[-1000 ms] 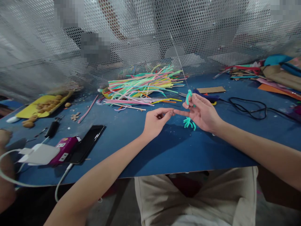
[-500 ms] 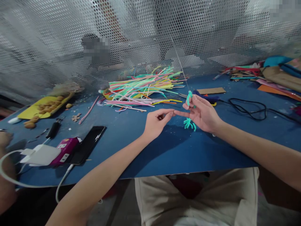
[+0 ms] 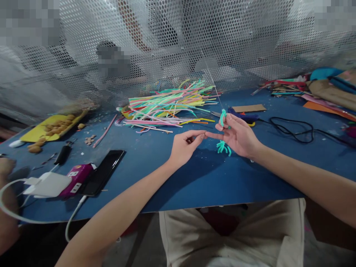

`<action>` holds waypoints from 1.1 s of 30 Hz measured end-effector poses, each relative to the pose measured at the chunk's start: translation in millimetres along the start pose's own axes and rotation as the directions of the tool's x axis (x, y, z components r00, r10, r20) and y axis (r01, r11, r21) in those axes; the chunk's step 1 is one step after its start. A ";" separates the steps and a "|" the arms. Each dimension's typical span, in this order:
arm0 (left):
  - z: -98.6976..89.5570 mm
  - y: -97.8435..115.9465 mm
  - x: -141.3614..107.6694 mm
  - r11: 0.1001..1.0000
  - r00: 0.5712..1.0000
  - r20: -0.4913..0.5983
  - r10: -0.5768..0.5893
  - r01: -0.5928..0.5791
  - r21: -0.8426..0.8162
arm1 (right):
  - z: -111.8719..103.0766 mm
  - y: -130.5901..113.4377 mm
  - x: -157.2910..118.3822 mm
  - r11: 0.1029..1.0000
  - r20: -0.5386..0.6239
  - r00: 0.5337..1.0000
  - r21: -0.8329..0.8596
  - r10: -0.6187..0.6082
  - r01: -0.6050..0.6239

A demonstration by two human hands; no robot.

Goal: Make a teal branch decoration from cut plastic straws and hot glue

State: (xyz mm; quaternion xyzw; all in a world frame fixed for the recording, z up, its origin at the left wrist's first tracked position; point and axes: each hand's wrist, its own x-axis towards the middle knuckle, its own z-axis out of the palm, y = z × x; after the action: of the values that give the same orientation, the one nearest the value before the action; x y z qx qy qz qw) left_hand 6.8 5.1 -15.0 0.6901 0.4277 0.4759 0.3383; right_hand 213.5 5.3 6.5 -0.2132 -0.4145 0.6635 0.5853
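Note:
My right hand point(image 3: 241, 137) pinches a short, bent teal pipe cleaner piece point(image 3: 223, 118) between thumb and fingers, with a finger stretched toward the left. A thin pale strand point(image 3: 211, 78) runs up and away from near this piece. My left hand point(image 3: 185, 146) has thumb and forefinger pressed together at the tip of that stretched finger. Whatever lies in the left pinch, if anything, is too small to see. Several short teal pipe cleaner pieces point(image 3: 223, 147) lie on the blue table point(image 3: 194, 185) just below the right hand.
A pile of pipe cleaners point(image 3: 172, 102) lies before a perforated metal screen point(image 3: 167, 44). Behind my right hand are a blue tool point(image 3: 244, 116) and its black cable point(image 3: 294, 129). Leftward are a phone point(image 3: 104, 172), a white charger point(image 3: 50, 183) and another person's hand point(image 3: 6, 167).
Both hands keep nearly the same pose. The right hand and its teal piece sit very slightly lower and to the left in view.

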 end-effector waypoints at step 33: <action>1.5 4.7 -4.8 0.997 0.997 -0.056 0.050 -0.047 0.055 | -0.5 -5.3 -0.9 1.000 0.046 0.999 0.023 -0.002 0.001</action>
State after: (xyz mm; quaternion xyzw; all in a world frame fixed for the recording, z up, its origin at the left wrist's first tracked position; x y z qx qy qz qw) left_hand 8.7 -1.3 -13.2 0.6950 0.4328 0.4922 0.2956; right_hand 217.3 4.4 10.3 -0.1910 -0.4204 0.6724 0.5785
